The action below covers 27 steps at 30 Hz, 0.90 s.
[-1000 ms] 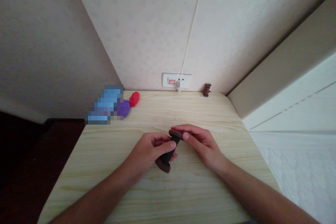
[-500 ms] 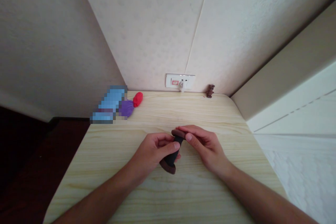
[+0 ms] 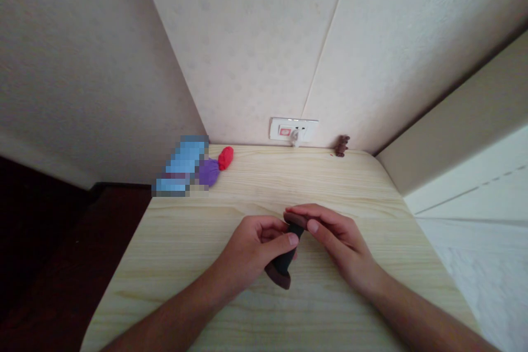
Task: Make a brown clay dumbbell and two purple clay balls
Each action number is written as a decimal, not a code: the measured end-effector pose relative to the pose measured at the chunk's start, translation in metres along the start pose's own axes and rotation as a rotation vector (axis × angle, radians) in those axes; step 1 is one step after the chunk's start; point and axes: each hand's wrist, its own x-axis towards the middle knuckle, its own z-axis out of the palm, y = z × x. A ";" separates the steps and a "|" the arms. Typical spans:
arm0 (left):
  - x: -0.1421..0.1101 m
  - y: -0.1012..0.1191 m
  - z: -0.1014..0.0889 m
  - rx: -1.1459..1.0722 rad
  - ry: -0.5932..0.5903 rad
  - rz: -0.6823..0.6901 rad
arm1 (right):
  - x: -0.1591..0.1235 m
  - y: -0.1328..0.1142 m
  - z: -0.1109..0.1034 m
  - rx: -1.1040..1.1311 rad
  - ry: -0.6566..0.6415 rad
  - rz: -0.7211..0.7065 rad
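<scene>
"Where is the spool (image 3: 284, 262)?"

"Tilted between two hands, above the pale surface (image 3: 177, 253), with a black middle and brown ends. Whether its lower end touches down, I cannot tell."

"And the fingers?"

"The left hand (image 3: 258, 245) has its fingers closed around the middle; the right hand (image 3: 344, 239) pinches the upper end's rim."

"Which step is this?"

"Shaping or adjusting that upper end, by the look of it. It seems to call for a firm left hold and light, even right pressure."
</scene>
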 end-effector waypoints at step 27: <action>0.004 -0.008 -0.001 -0.014 0.103 0.027 | 0.001 0.000 0.002 -0.151 0.007 0.001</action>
